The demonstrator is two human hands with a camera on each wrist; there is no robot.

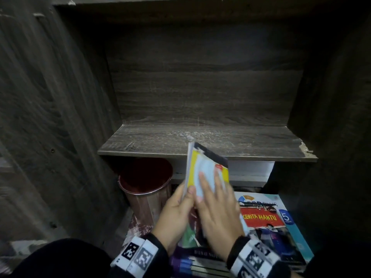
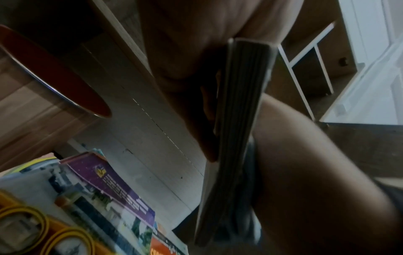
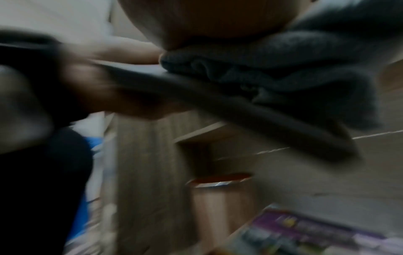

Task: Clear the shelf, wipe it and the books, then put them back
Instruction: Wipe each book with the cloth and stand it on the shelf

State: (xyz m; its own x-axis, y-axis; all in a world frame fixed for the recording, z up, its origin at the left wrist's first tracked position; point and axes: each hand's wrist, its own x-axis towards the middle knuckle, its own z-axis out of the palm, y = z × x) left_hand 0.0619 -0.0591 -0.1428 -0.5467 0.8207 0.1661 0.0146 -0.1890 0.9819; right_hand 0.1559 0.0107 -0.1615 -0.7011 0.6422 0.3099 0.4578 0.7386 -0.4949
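The left hand (image 1: 176, 213) grips one thin book (image 1: 206, 169) upright by its lower edge, thumb curled on the cover. The right hand (image 1: 218, 205) lies with straight, spread fingers (image 1: 217, 180) pressing a grey cloth (image 3: 272, 74) against that cover. Beyond the fingertips the shelf board (image 1: 150, 141) lies bare, its right front corner chipped. Left of the fingers stands one copper cup (image 1: 144, 189); below the palms lies a book pile (image 1: 277, 221).
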